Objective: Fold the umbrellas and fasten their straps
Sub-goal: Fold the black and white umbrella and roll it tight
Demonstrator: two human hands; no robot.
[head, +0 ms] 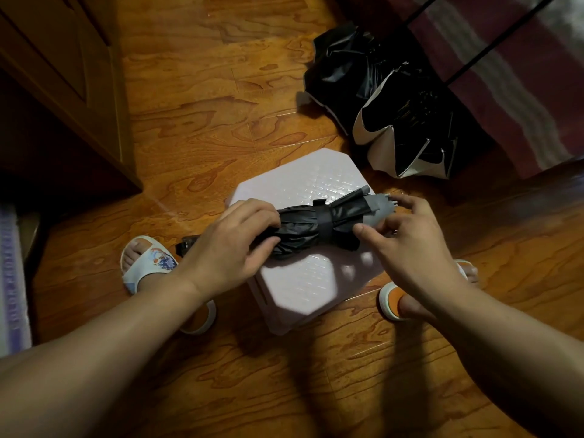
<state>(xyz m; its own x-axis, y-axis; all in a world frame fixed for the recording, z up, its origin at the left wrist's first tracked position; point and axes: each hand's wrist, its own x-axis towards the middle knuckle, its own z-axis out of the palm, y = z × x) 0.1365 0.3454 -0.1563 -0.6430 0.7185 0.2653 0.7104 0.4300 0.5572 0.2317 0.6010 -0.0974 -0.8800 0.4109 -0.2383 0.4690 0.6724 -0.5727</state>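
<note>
A folded black umbrella [303, 227] lies across a pale lilac stool [303, 279], its black strap [323, 224] wrapped round the middle. My left hand [234, 245] grips the handle end, fingers curled over the fabric; the handle tip [186, 245] pokes out behind the wrist. My right hand [407, 238] is at the other end, thumb against the fabric and fingers by the grey tip [377, 207]. Two more umbrellas lie loose and unfolded on the floor at the back right: a black one [341, 64] and a black-and-white one [407, 134].
The floor is glossy wood-grain [205, 105]. A wooden cabinet [63, 74] stands at the left, a striped bedcover [505, 74] at the right. My feet in slippers [145, 263] flank the stool.
</note>
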